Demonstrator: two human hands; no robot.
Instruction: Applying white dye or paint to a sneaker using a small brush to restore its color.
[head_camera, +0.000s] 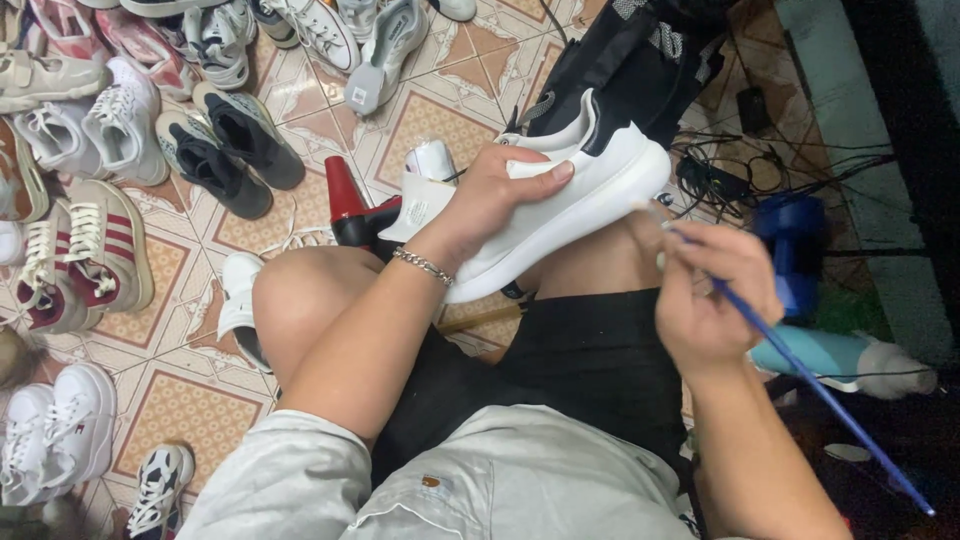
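White leather and thick white sole: a chunky sneaker (560, 205) is resting across the seated person's bare knees, tipped on its side with the black heel tab pointing away. In the head view, the left hand (490, 195) is wrapping over the upper, thumb pressing along the side, fingers hidden beyond it, a chain bracelet (423, 265) lying at the wrist. The right hand (710, 300) is closing in a pinch around a long blue brush (800, 370), the handle trailing back toward the lower right and the tip sitting just beside the sole edge near the heel; whether it is touching cannot be told.

Around the legs, a red and black hair dryer (345, 205) is lying on the patterned tile floor (190, 400), with many pairs of shoes (120, 130) spreading to the left and tangled cables (740, 170) to the right.

The sneaker is balancing on the knees under one hand only, so a loosening grip would probably let it roll, and the brush could then streak the black tab or the black shorts (590, 360).
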